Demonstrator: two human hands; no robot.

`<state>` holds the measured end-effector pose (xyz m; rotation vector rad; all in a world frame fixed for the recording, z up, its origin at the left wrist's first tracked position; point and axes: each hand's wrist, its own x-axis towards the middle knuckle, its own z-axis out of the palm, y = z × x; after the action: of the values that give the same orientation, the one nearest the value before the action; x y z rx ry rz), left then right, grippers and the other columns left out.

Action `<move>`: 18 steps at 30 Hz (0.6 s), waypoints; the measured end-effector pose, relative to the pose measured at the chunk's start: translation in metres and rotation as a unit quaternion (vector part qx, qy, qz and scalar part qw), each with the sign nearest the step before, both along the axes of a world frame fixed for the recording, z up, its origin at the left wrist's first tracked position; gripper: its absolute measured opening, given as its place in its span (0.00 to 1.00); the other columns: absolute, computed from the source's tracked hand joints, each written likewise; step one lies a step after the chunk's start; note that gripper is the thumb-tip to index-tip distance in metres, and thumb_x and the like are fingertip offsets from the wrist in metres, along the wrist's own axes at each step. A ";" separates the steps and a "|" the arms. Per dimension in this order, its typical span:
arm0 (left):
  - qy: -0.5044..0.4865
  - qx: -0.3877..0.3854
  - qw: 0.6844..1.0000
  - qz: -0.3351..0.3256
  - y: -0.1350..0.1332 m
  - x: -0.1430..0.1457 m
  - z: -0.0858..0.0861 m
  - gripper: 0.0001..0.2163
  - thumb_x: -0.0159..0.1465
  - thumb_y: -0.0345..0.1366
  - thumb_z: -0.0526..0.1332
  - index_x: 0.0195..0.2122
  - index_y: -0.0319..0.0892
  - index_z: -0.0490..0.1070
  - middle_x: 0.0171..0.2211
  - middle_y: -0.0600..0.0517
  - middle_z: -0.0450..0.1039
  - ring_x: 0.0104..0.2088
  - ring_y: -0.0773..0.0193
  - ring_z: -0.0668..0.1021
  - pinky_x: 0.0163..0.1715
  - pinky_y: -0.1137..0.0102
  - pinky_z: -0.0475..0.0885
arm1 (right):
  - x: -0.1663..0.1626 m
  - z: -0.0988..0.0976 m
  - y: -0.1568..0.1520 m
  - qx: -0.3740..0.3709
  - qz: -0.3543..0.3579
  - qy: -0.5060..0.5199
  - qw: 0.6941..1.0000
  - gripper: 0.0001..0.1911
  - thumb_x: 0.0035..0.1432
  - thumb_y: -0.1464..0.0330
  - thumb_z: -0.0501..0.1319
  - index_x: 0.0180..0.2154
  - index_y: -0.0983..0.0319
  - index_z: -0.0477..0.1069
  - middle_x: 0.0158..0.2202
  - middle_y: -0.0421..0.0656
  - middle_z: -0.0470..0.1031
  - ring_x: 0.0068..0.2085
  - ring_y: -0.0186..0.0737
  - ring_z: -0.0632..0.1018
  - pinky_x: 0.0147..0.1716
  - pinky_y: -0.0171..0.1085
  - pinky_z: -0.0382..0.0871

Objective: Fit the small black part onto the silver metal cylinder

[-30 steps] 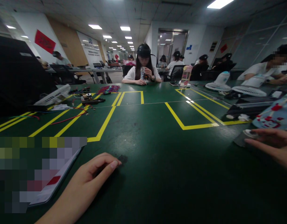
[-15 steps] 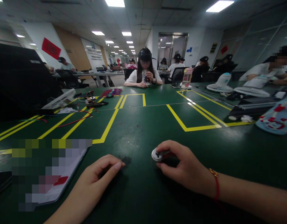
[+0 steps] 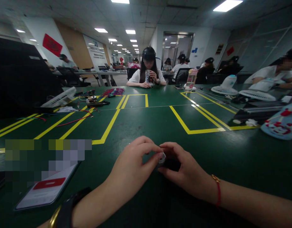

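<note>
My two hands meet low in the middle of the green table [image 3: 146,120]. My right hand [image 3: 184,172] is closed round a small dark part with a round silver end [image 3: 162,158]. My left hand [image 3: 134,167] reaches over from the left, and its thumb and fingertips pinch that silver end. Most of the part is hidden under my fingers. A red cord with a gold bead circles my right wrist, and a dark band and a gold bangle sit on my left wrist.
A phone [image 3: 45,191] lies at the near left. Yellow tape lines mark boxes on the table. Wires and small parts [image 3: 93,101] lie at the far left beside a white fan [image 3: 58,98]. Fans and a patterned bag [image 3: 281,123] stand at right. People sit opposite.
My left hand has left the small dark spot on the table and moved right to meet my right hand. My right hand brought the part in from the far right.
</note>
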<state>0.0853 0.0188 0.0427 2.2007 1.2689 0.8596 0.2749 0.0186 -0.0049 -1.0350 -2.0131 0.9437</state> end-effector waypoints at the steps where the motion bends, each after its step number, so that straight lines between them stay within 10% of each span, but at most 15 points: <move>1: -0.013 0.001 1.000 0.008 0.001 -0.001 0.001 0.06 0.63 0.34 0.61 0.36 0.47 0.78 0.35 0.53 0.75 0.38 0.60 0.77 0.38 0.68 0.71 | 0.001 0.001 0.000 0.004 -0.004 -0.007 1.000 0.26 0.54 0.68 0.61 0.54 0.59 0.57 0.48 0.43 0.70 0.47 0.31 0.73 0.48 0.34 0.71; 18: 0.063 -0.054 0.996 0.020 0.002 -0.007 -0.038 0.06 0.59 0.37 0.66 0.37 0.49 0.79 0.36 0.52 0.76 0.39 0.56 0.76 0.38 0.65 0.69 | 0.010 0.004 0.001 0.043 -0.046 -0.062 0.996 0.20 0.51 0.67 0.64 0.47 0.58 0.65 0.44 0.39 0.70 0.43 0.31 0.73 0.44 0.33 0.71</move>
<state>0.0783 0.0204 0.0050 2.1793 1.3886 0.6582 0.2851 0.0198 -0.0005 -1.1540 -2.0688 0.7551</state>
